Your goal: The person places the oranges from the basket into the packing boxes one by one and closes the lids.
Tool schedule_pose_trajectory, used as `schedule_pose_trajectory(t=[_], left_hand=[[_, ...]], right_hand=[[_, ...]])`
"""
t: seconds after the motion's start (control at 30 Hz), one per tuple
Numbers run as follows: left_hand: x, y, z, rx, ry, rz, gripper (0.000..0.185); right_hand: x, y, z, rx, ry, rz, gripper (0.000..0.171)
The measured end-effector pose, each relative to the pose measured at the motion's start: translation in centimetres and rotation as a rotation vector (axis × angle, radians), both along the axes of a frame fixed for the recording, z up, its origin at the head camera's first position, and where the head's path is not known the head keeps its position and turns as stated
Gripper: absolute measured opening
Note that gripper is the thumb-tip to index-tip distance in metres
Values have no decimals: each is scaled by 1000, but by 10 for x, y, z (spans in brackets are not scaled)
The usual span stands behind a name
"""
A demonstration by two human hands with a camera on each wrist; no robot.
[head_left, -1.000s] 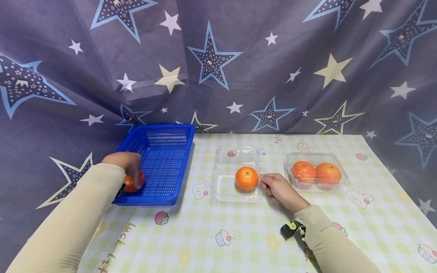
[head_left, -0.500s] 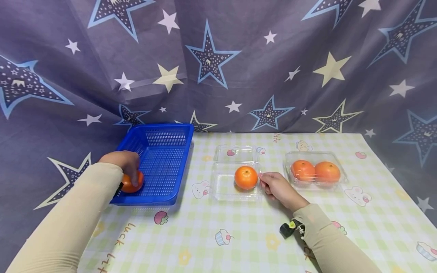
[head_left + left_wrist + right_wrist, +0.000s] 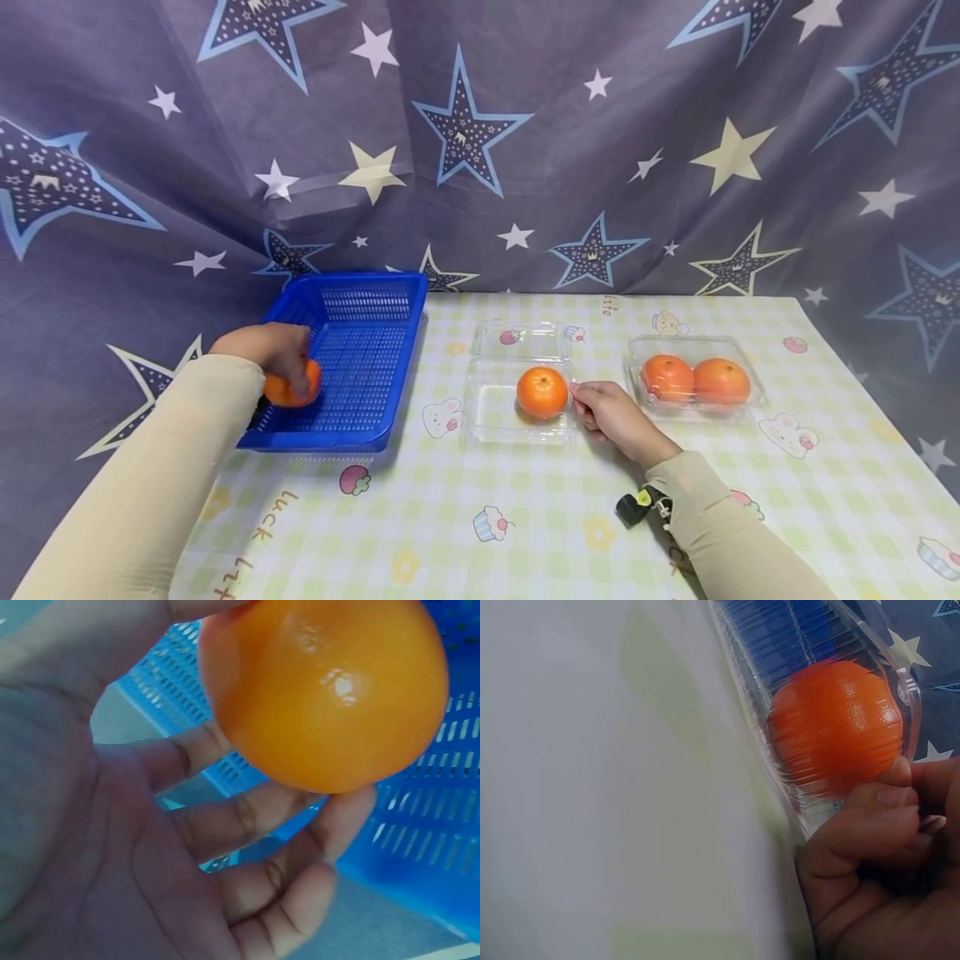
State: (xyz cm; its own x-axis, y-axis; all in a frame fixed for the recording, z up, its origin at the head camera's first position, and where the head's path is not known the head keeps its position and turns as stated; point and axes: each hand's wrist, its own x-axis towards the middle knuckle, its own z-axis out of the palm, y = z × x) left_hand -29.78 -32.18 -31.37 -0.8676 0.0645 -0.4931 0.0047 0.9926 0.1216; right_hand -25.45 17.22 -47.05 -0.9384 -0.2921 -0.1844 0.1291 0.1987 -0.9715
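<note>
Orange point(image 3: 294, 392) sat gripped in the left hand point(image 3: 273, 354) over the basket's point(image 3: 360, 367) near-left corner; the right hand point(image 3: 611, 412) pinched the open tray's point(image 3: 491, 412) right edge, well apart.

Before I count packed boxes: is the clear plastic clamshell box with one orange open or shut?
Open: the clear plastic clamshell box has its lid folded back flat, the orange uncovered.

Looks like a home-style staged setup, not a lab or shop — grey-purple star-print fabric backdrop point(image 3: 480, 142) hung w/ creases behind a bench point(image 3: 525, 517) under a pastel checked cloth w/ cartoon bunnies & cupcakes — no fixtures visible.
</note>
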Motion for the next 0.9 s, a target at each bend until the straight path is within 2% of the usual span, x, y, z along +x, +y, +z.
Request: schedule_pose_trajectory(t=[0.17,0.4,0.63,0.77,0.9], left_hand=[[1,0,6,26,61,-57,68],[8,2,8,40,154,-81,67],[19,4,11,-36,317,-120,76],[23,7,16,-15,369,-112,79],[27,14,22,-7,436,-133,74]], right_hand=[[-1,0,4,2,15,6,40],[0,0,-1,-3,2,-11,41],[1,-2,-6,-13,19,3,42],[0,-2,-5,-21,16,-2,41],[2,-1,-3,-19,5,-8,41]])
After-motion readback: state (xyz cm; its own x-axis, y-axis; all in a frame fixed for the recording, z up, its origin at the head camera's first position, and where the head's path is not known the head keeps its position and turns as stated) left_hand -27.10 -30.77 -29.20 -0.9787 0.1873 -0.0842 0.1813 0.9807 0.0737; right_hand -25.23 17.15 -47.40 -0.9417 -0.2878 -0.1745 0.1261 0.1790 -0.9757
